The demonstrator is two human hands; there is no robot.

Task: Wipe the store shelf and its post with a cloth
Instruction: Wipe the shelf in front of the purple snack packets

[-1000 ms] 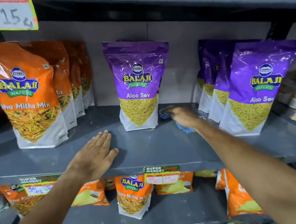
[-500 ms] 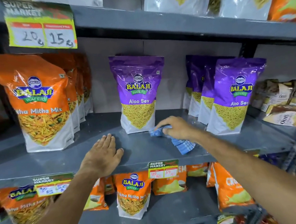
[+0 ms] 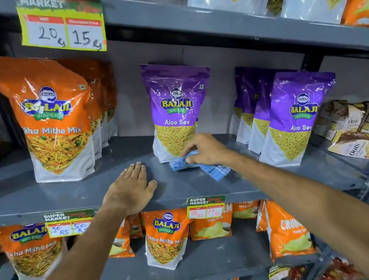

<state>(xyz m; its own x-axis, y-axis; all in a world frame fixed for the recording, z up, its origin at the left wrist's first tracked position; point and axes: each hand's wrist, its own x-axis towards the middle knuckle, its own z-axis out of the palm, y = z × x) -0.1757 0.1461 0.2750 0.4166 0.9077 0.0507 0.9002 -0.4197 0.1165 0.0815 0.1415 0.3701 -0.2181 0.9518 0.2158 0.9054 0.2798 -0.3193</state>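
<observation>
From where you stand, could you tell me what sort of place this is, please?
Most likely a supermarket snack aisle: grey metal shelf stocked with Aloo Sev packets, with handwritten price tags headed "Super Market" clipped to the shelf edges.

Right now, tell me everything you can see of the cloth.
The cloth is light blue with fine ribbed stripes, soft woven fabric by its look. It lies bunched on the grey shelf, just in front of the single purple Aloo Sev bag. The right hand presses on its left part; a loose end trails out to the right, flat on the shelf.
</observation>
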